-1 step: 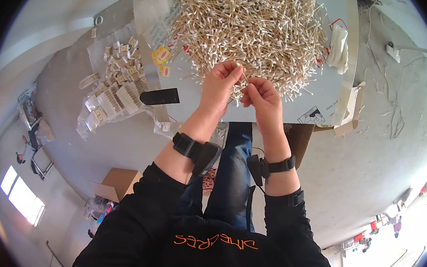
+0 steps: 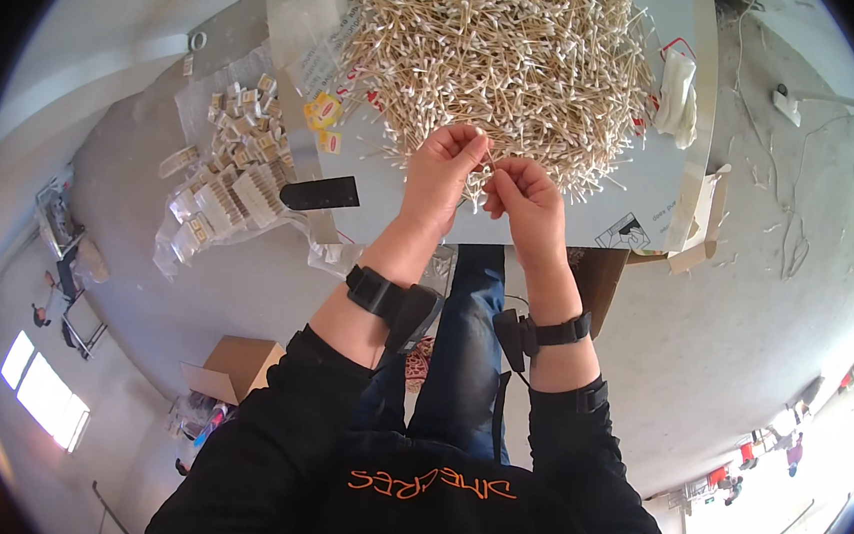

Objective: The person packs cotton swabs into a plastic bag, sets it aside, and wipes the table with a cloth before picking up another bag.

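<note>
A broad heap of cotton swabs [image 2: 493,61], with pale wooden sticks and white tips, covers much of the grey table sheet [image 2: 381,213]. At the heap's near edge, my left hand [image 2: 439,173] is closed in a pinch of thumb and forefinger. Just right of it and slightly nearer, my right hand [image 2: 530,203] is closed with its fingers curled. A thin swab stick [image 2: 490,158] spans the small gap between both sets of fingertips. How many swabs are inside the fingers is hidden.
Yellow packets [image 2: 323,110] and a black strip [image 2: 320,192] lie at the table's left edge. Several small swab packs [image 2: 246,142] sit in clear plastic further left. A white cloth item [image 2: 677,98] rests at the right edge. An open cardboard box [image 2: 238,368] stands lower left.
Both hands stay at the heap's near edge; the fingers have shifted only very slightly. Nothing else has visibly moved.
</note>
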`<state>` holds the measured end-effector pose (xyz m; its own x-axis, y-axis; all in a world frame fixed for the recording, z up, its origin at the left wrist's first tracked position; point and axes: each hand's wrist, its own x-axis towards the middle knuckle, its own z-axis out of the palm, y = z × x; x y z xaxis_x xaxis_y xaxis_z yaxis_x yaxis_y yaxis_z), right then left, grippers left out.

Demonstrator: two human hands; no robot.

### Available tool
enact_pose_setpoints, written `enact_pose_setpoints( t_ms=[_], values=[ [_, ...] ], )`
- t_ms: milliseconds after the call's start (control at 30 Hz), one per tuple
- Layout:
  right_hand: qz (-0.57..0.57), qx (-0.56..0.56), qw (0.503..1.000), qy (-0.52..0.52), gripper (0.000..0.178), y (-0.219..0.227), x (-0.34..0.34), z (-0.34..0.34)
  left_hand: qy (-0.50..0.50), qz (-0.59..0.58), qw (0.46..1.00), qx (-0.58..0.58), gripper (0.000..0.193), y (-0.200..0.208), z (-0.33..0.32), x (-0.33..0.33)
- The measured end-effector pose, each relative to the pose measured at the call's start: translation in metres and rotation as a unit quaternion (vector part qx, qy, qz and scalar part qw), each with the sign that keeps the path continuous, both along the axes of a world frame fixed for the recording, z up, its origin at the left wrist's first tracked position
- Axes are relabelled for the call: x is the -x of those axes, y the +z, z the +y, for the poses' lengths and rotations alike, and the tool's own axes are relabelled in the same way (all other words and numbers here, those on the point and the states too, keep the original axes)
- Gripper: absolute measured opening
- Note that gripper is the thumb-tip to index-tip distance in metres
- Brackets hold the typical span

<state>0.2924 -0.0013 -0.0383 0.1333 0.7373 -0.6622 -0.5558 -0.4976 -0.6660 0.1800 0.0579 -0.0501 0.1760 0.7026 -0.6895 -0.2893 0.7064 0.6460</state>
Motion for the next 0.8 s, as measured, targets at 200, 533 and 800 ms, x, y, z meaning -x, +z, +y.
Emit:
enact_pose_setpoints(
  t_ms=[200,533,800],
  values=[
    [-0.059,0.124,0.974,-0.182,0.009,-0.032,-0.015,-0.069,-0.020,0.126,0.991,-0.039,0.014,-0.026,0.003,0.018],
    [0.015,0.377,0.826,-0.418,0.022,-0.093,-0.075,-0.238,-0.376,0.324,0.807,-0.322,0.023,-0.073,-0.024,0.047],
    [-0.080,0.272,0.926,-0.250,0.019,-0.090,-0.054,-0.181,-0.372,0.415,0.736,-0.384,0.036,-0.089,0.004,0.024]
  ],
)
